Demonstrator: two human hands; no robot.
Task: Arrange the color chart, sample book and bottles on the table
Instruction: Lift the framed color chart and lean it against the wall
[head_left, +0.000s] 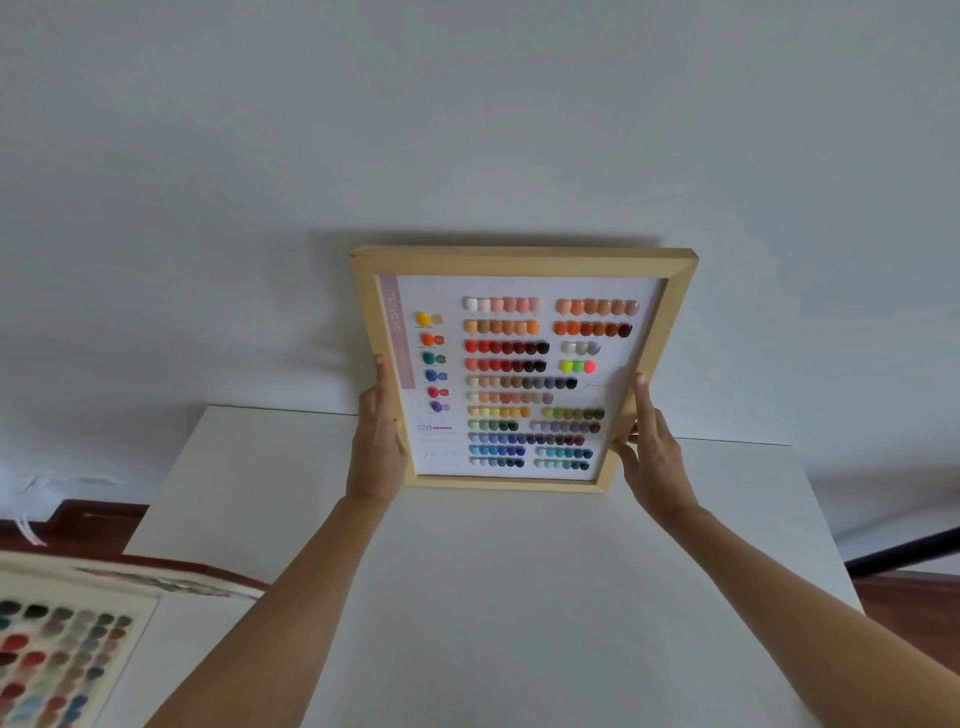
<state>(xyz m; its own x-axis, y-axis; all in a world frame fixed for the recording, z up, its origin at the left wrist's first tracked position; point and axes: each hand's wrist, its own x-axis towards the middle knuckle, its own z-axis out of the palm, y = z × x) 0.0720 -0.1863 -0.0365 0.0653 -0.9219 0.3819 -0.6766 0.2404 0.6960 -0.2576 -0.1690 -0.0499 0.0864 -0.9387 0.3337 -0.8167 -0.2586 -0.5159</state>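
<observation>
A wood-framed color chart (519, 374) with rows of colored nail swatches stands upright at the far edge of the white table (498, 597), leaning toward the wall behind it. My left hand (376, 441) grips the frame's left side. My right hand (652, 452) grips its right side, index finger stretched up along the wood. The frame's bottom edge rests on or just above the tabletop; I cannot tell which. At the lower left corner lies the sample book (57, 660), open on a page of colored swatches. No bottles are in view.
A plain white wall (467, 130) rises right behind the table. Reddish-brown floor (88, 525) shows left of the table. A dark bar (904, 551) slants at the right edge. A patterned cloth edge (171, 582) lies beside the sample book.
</observation>
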